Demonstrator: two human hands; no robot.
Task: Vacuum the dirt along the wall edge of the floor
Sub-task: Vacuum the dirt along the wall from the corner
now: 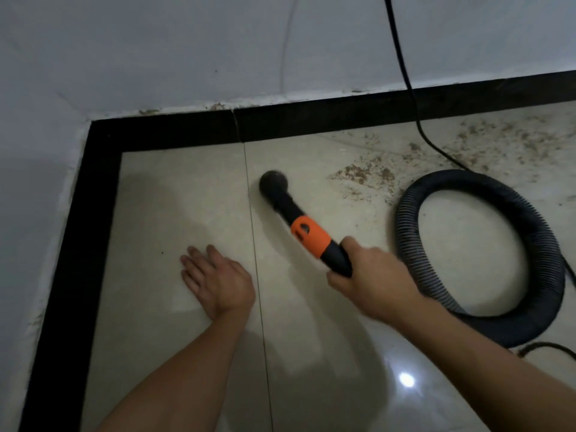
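My right hand (371, 275) grips the black vacuum wand (311, 236) just behind its orange collar. The wand's round brush head (273, 183) rests on the cream floor tile, a short way in front of the black skirting (311, 120). Brown dirt (358, 173) lies scattered on the tile to the right of the brush, spreading toward the wall edge at the far right. My left hand (218, 280) lies flat on the floor with its fingers spread, left of the wand.
The ribbed black hose (542, 244) coils in a loop on the floor at right. A black power cord (405, 73) hangs down the white wall and crosses the dirt. The skirting turns a corner at upper left (103, 135).
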